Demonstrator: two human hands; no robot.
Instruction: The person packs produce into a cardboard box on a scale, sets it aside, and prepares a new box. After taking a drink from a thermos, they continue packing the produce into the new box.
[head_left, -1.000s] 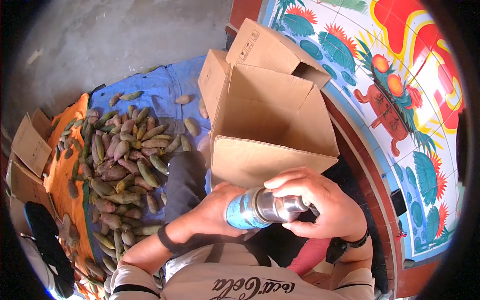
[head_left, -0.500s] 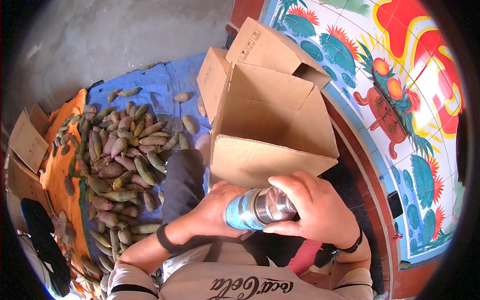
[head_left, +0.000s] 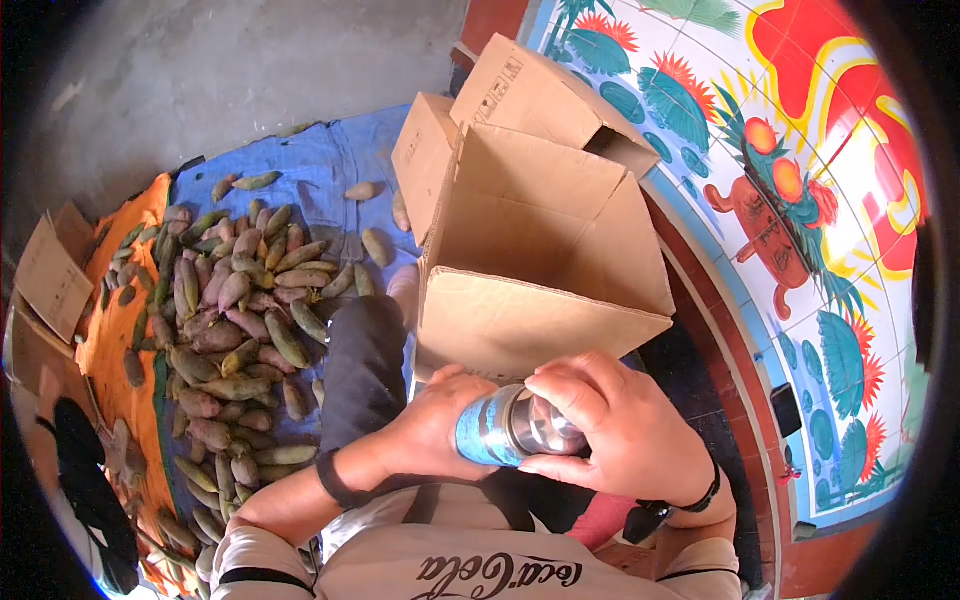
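Note:
A steel flask (head_left: 485,428) with a blue-patterned body is held over my lap, its shiny end tilted to the right. Around the blue body, my left hand (head_left: 430,425) is closed, its far fingers hidden under the flask. My right hand (head_left: 635,425) grips the shiny steel end, thumb and fingers on opposite sides. Just beyond both hands stands an open cardboard box (head_left: 540,315), its visible inside bare brown card.
A heap of purplish and green tubers (head_left: 235,300) covers the blue sheet (head_left: 320,160) to the left, beside an orange sheet (head_left: 105,340). More cardboard boxes (head_left: 545,95) stand behind the open one. A painted tile wall (head_left: 700,130) rises at right; a dark phone-like object (head_left: 786,410) lies near its base.
The flask and both hands stay nearly in place. My right hand has shifted slightly around the steel end, and the view has moved a little.

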